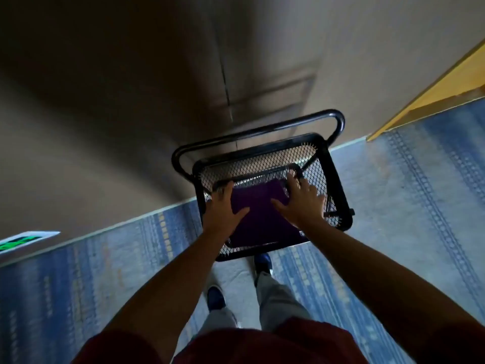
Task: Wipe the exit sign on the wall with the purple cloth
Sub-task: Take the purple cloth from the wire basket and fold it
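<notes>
The purple cloth [258,214] lies flat in the top basket of a black mesh cart [338,185]. My left hand [223,208] rests on the cloth's left edge with fingers spread. My right hand [301,200] rests on its right edge, fingers spread toward the basket's far corner. Neither hand has visibly closed around the cloth. The exit sign [25,241], white with a green panel, is low on the wall at the far left, just above the floor.
The cart's black handle bar [262,130] stands against a beige wall [105,127]. Blue patterned carpet [406,206] covers the floor. A yellow wooden frame [433,93] is at the upper right. My legs and blue shoes [262,261] are below the cart.
</notes>
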Demonstrator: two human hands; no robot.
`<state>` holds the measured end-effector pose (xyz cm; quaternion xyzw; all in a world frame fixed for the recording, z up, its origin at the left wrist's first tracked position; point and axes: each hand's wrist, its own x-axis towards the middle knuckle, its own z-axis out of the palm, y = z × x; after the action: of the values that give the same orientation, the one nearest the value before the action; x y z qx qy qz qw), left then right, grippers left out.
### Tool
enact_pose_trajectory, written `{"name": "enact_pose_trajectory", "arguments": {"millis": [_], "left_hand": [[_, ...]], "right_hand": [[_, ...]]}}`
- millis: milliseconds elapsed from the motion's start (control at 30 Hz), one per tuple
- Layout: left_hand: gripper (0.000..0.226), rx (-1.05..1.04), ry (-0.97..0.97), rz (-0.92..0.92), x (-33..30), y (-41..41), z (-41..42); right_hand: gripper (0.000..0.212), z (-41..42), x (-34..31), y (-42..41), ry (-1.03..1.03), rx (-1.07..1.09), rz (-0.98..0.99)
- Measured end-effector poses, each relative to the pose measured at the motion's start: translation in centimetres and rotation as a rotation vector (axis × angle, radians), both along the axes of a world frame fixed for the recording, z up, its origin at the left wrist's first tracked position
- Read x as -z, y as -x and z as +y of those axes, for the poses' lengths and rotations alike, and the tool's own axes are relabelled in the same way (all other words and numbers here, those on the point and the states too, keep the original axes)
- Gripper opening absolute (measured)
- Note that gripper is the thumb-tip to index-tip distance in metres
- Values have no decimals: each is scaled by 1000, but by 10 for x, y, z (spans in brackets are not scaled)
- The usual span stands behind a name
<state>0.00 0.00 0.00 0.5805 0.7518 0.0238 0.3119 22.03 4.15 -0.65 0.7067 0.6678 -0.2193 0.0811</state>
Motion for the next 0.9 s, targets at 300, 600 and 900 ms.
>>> {"name": "enact_pose_trajectory", "arguments": {"millis": [300,600,900], "left_hand": [[89,-507,158,-212,21,-29,-12],[75,-450,61,-458,9,-18,6],[52,-389,-199,-681,-51,20,14]], "right_hand": [[89,-10,22,13,170,199,263],[33,-4,15,13,271,145,429],[26,13,-44,13,173,299,859]]}}
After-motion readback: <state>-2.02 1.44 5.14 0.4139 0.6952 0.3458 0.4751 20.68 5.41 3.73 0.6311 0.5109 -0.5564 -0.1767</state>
